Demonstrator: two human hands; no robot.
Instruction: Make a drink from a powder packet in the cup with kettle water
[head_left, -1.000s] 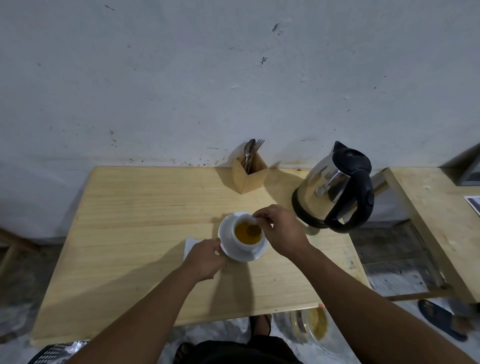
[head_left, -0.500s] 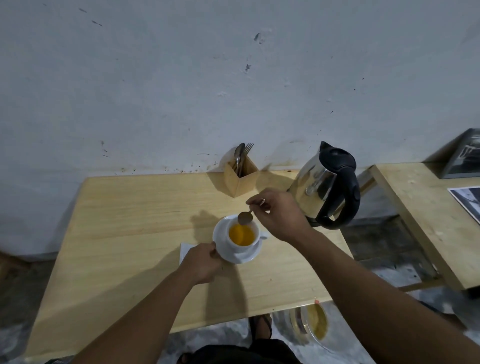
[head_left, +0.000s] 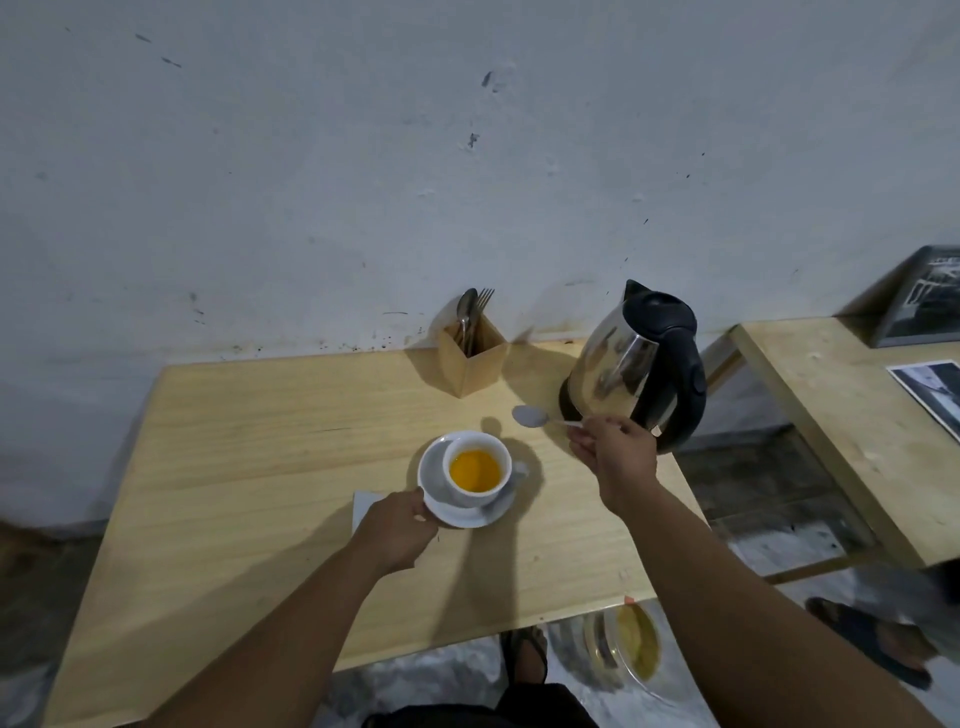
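I have lifted the spoon (head_left: 530, 415) clear of the cup (head_left: 475, 470); a second ago its bowl was down in the orange drink, stirring. Now my right hand (head_left: 613, 454) pinches the handle end between thumb and fingers and carries the spoon up and to the right, with its bowl hanging in front of the kettle (head_left: 636, 366) and well apart from the cup. My left hand (head_left: 397, 525) has its fingers closed on the near left rim of the saucer (head_left: 467, 514), and the cup sits on that saucer in the middle of the table (head_left: 260, 457). The liquid looks evenly orange, so I judge the stirring finished and the drink made. What remains, I think, is to set the spoon down, perhaps back in the wooden holder (head_left: 471, 358) at the far edge.
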